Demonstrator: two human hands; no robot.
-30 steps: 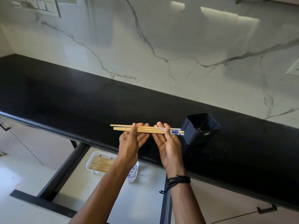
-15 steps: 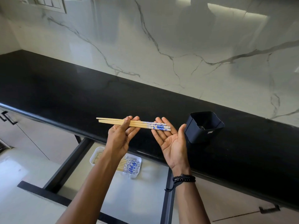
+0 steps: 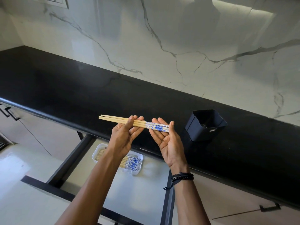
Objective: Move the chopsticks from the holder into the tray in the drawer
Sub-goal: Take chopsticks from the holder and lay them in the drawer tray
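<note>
No words, numbers or brand marks can be read anywhere. The black holder [image 3: 194, 132] has a pale patch [image 3: 212, 130] low on its front, possibly a label, too small to read. The chopsticks [image 3: 156, 127] show blue pattern, not lettering.

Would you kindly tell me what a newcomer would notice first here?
The bundle of pale wooden chopsticks with blue-patterned ends stands out, pinched by the left hand and resting on the open right hand in front of the black countertop. Below, a white plastic tray in the open drawer already holds similar chopsticks; a square black holder stands to the right.
</note>
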